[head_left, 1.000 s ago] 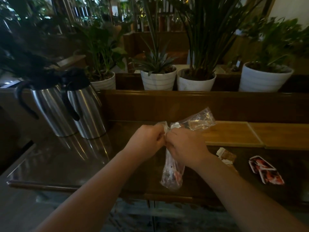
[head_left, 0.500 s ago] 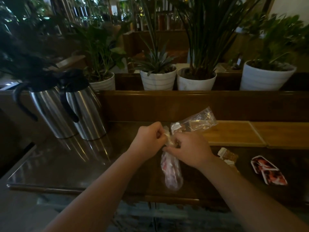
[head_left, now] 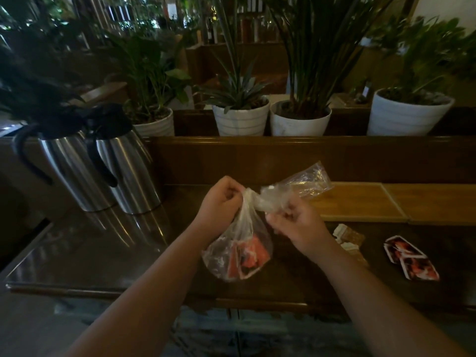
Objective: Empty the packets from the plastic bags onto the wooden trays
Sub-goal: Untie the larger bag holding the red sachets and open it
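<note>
Both hands pinch the knotted neck of a clear plastic bag above the dark counter: left hand, right hand; red packets inside, print unreadable; 2 wooden trays far right

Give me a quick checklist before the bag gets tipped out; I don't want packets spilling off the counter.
1. Bag held by both hands: ok. The left hand and right hand pinch the neck of the plastic bag.
2. Neck open: not ok, it looks twisted shut.
3. Packets inside: ok, red packets show through the plastic.
4. Bag over a tray: not ok. It hangs over the dark counter, left of the wooden trays.
5. Tray surface free: ok where visible; the empty bag overlaps its left end.
6. Loose packets on the counter: not ok, off the trays.
</note>
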